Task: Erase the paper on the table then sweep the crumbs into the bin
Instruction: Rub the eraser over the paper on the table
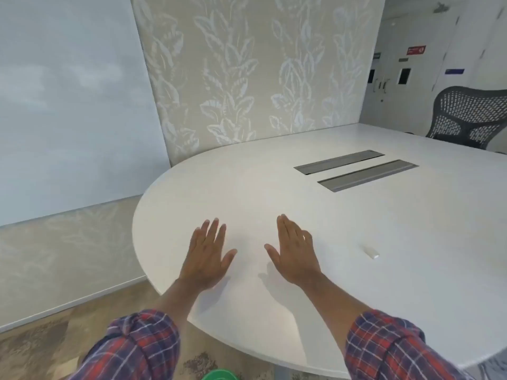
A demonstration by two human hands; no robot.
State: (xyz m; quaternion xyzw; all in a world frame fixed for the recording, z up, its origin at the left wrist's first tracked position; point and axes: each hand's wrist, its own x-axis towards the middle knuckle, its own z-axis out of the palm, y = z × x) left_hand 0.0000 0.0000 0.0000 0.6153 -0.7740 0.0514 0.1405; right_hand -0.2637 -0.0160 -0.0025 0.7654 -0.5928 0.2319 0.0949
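Note:
Both my hands lie flat over the near left part of the white table [356,283], fingers straight and holding nothing. My left hand [206,256] is near the rounded left edge. My right hand [295,253] is a hand's width to its right. A small white eraser [371,253] lies on the table to the right of my right hand, apart from it. I cannot make out a sheet of paper or crumbs on the white surface. A bit of a green bin [220,375] shows at the bottom edge, below the table's rim.
Two grey cable hatches [356,170] are set into the table's middle. A black mesh chair [472,119] stands at the far right. A patterned wall panel [247,72] rises behind the table. Carpeted floor [55,352] lies to the left.

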